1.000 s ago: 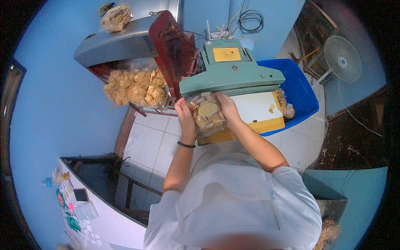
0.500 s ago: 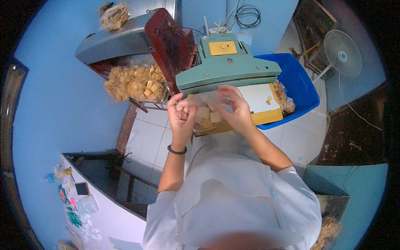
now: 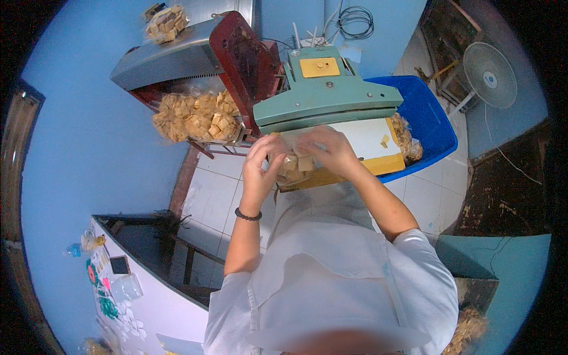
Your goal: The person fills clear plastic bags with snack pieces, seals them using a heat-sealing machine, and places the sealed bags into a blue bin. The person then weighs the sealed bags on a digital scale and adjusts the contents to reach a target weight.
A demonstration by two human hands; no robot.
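Fairly bright, cool light fills the room, whitening the floor tiles (image 3: 207, 190), with softer shade lower down. Glints mark the clear bag (image 3: 294, 168). A blurred smear covers the lower edge; fisheye distortion blackens all 4 corners.

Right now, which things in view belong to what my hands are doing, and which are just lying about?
Likely part of it, being at or near your hands:
- clear bag of tan pieces, between left hand and right hand
- green machine
- white, yellow-edged platform

Apparently just about:
- fan
- coiled cable
- dark rectangular item on the white table
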